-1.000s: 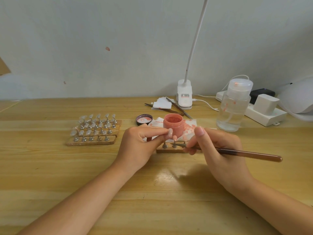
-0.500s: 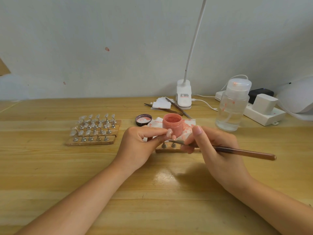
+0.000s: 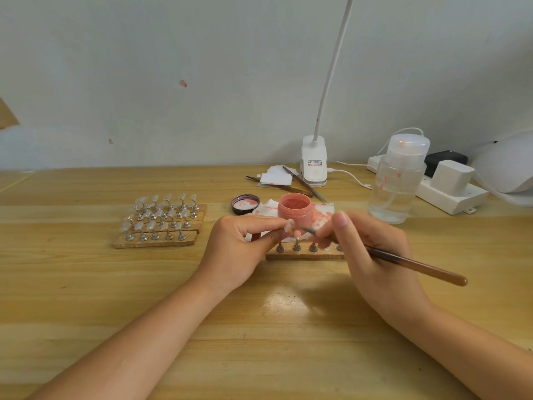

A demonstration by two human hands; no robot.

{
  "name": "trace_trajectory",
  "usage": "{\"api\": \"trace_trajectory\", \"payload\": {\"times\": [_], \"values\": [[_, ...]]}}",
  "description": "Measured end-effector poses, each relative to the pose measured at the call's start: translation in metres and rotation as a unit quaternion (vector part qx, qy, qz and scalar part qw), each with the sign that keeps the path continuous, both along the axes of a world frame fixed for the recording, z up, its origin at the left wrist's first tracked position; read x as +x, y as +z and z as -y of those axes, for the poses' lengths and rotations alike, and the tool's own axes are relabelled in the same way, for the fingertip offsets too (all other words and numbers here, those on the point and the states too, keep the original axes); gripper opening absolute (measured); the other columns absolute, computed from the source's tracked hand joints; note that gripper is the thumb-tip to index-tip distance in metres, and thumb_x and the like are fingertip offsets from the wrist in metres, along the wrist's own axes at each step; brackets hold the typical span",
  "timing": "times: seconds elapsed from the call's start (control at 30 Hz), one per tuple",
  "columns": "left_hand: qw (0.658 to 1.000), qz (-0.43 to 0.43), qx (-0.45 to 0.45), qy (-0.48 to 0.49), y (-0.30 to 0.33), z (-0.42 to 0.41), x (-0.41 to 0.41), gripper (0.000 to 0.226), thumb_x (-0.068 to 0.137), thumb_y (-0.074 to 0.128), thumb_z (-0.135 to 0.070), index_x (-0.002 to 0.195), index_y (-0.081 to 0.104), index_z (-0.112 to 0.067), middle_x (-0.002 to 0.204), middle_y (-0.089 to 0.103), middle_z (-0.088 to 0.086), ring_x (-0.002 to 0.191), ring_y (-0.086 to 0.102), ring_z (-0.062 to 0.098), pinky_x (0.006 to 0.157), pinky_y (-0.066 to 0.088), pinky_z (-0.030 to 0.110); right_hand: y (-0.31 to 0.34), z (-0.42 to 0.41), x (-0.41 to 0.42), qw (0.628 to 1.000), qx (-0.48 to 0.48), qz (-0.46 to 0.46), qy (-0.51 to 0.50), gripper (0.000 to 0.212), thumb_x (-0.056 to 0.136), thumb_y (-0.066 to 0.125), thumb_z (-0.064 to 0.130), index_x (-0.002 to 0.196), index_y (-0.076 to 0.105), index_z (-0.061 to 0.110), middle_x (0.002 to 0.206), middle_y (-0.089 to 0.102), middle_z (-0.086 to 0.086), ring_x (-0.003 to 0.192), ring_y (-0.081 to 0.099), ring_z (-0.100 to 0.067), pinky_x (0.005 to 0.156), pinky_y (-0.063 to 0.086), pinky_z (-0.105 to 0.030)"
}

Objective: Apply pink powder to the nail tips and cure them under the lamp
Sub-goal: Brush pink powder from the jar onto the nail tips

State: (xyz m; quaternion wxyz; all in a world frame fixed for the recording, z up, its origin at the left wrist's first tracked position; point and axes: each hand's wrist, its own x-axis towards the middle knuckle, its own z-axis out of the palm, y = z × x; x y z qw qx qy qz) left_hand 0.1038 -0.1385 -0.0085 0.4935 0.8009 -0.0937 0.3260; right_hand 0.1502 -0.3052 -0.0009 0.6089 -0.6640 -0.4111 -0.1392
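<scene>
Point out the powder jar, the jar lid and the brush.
powder jar (image 3: 294, 212), head view, on its pink side wall.
jar lid (image 3: 245, 204), head view, on its inner face.
brush (image 3: 418, 266), head view, on the brown handle behind the right hand.

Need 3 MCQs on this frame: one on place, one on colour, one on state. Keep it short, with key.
1. Where is the open powder jar?
A. behind the small peg strip
B. left of the big rack of nail tips
C. on the power strip

2. What colour is the powder in the jar?
A. blue
B. pink
C. white

3. What is the right hand doing?
A. resting flat, holding nothing
B. gripping the clear bottle
C. holding a brush

Key: 1 A, the jar stands just beyond the strip, on a stained tissue. 2 B, the jar's contents look pink. 3 C, its fingers are curled round the brush, whose tip points at the nail tip pinched by the left hand.
</scene>
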Motion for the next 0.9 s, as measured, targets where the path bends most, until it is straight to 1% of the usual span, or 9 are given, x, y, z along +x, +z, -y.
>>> {"api": "trace_trajectory", "payload": {"times": [0.1, 0.17, 0.23, 0.37, 0.5, 0.6, 0.63, 0.77, 0.9], "values": [[1.0, 0.001, 0.002, 0.001, 0.0006, 0.0014, -0.0002, 0.013, 0.073, 0.065, -0.02, 0.083, 0.071, -0.027, 0.075, 0.066, -0.031, 0.077, 0.063, -0.008, 0.069, 0.044, 0.006, -0.001, 0.001, -0.0004, 1.0, -0.001, -0.002, 0.001, 0.041, 0.091, 0.044, 0.036, 0.065, 0.064, 0.01, 0.062, 0.065, -0.002, 0.061, 0.063, -0.012, 0.058, 0.051, -0.032], [1.0, 0.004, 0.006, -0.002, 0.0018, 0.0019, -0.0009, 0.014, 0.074, 0.064, -0.021, 0.085, 0.07, -0.027, 0.075, 0.064, -0.033, 0.077, 0.062, -0.01, 0.066, 0.042, 0.004, 0.0006, 0.0012, 0.0, 1.0, 0.005, 0.023, -0.01, 0.037, 0.092, 0.042, 0.032, 0.069, 0.065, 0.014, 0.067, 0.066, 0.003, 0.065, 0.063, -0.01, 0.06, 0.051, -0.027], [1.0, 0.001, 0.011, -0.003, 0.002, 0.0017, -0.0018, 0.013, 0.075, 0.064, -0.022, 0.085, 0.071, -0.028, 0.076, 0.067, -0.028, 0.071, 0.061, -0.007, 0.06, 0.04, 0.006, 0.0014, 0.0012, 0.0, 1.0, -0.005, 0.026, -0.01, 0.03, 0.092, 0.042, 0.032, 0.073, 0.065, 0.022, 0.07, 0.066, 0.006, 0.067, 0.063, -0.008, 0.061, 0.05, -0.021], [0.999, 0.005, 0.029, 0.019, 0.0025, 0.0021, -0.003, 0.013, 0.078, 0.066, -0.018, 0.081, 0.071, -0.029, 0.073, 0.07, -0.017, 0.055, 0.047, -0.002, 0.047, 0.031, 0.015, -0.0005, 0.0014, -0.0019, 1.0, -0.013, 0.01, 0.006, 0.039, 0.091, 0.042, 0.039, 0.068, 0.064, 0.017, 0.065, 0.065, 0.001, 0.063, 0.063, -0.011, 0.059, 0.052, -0.03], [0.998, 0.017, 0.059, 0.026, 0.0047, 0.0041, -0.0033, 0.019, 0.077, 0.068, -0.004, 0.084, 0.071, -0.021, 0.076, 0.066, -0.017, 0.058, 0.048, -0.005, 0.049, 0.032, 0.02, 0.0022, 0.0004, -0.0008, 0.999, -0.016, 0.031, -0.02, 0.029, 0.09, 0.042, 0.034, 0.073, 0.064, 0.025, 0.069, 0.065, 0.01, 0.066, 0.062, -0.007, 0.059, 0.048, -0.02], [0.998, 0.001, 0.05, 0.049, 0.0028, 0.0035, -0.0032, 0.026, 0.075, 0.07, 0.003, 0.086, 0.07, -0.02, 0.079, 0.064, -0.012, 0.056, 0.044, -0.002, 0.056, 0.036, 0.02, -0.0003, 0.0004, -0.0009, 1.0, -0.021, 0.002, -0.006, 0.039, 0.089, 0.041, 0.036, 0.065, 0.063, 0.014, 0.063, 0.065, 0.0, 0.06, 0.062, -0.01, 0.057, 0.05, -0.031], [0.998, -0.004, 0.045, 0.055, 0.0026, 0.0032, -0.0031, 0.027, 0.074, 0.07, 0.004, 0.086, 0.07, -0.021, 0.079, 0.063, -0.012, 0.055, 0.042, 0.0, 0.058, 0.037, 0.019, -0.0005, 0.0005, -0.0008, 1.0, -0.014, 0.003, -0.004, 0.04, 0.09, 0.041, 0.035, 0.065, 0.063, 0.013, 0.062, 0.065, -0.001, 0.06, 0.062, -0.009, 0.056, 0.05, -0.031], [0.997, -0.01, 0.041, 0.062, 0.004, 0.0037, -0.0036, 0.032, 0.074, 0.069, 0.005, 0.089, 0.068, -0.024, 0.079, 0.061, -0.013, 0.055, 0.041, -0.002, 0.057, 0.035, 0.013, 0.0002, 0.0003, 0.0008, 0.999, -0.023, 0.023, -0.02, 0.035, 0.091, 0.04, 0.034, 0.07, 0.064, 0.018, 0.067, 0.064, 0.011, 0.065, 0.061, -0.006, 0.058, 0.046, -0.018], [0.997, -0.014, 0.033, 0.064, 0.004, 0.0042, -0.0035, 0.027, 0.075, 0.07, 0.002, 0.086, 0.069, -0.023, 0.076, 0.06, -0.013, 0.054, 0.04, 0.0, 0.055, 0.034, 0.012, -0.0023, 0.0014, 0.0001, 1.0, -0.017, 0.003, -0.002, 0.042, 0.09, 0.039, 0.035, 0.064, 0.063, 0.011, 0.062, 0.064, 0.0, 0.059, 0.06, -0.009, 0.056, 0.049, -0.028]]}}
